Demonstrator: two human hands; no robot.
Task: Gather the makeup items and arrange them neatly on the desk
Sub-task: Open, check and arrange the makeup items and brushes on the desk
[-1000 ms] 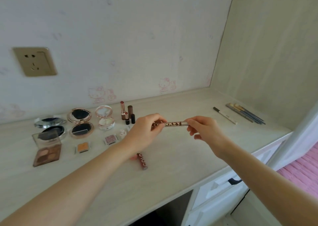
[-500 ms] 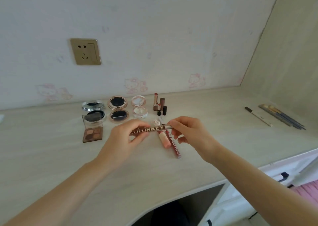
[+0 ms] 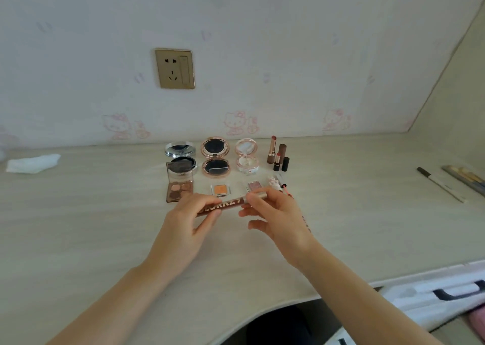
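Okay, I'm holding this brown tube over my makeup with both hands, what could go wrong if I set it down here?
1. The brown tube, pinched by the left hand and right hand, hangs right over the orange pan; lowering it there could knock that pan out of line.
2. The upright lipsticks stand just behind; a sweep of the right hand might topple them.
3. Being round, the tube may roll once released.

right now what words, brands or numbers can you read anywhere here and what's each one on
"LORKEY", partly covered by fingers, so the start is uncertain: on the brown tube held between the left hand and right hand.
Dark lettering beside the right wrist, on an item mostly hidden: too covered to read.
Compacts, lipsticks, pen: no readable text.
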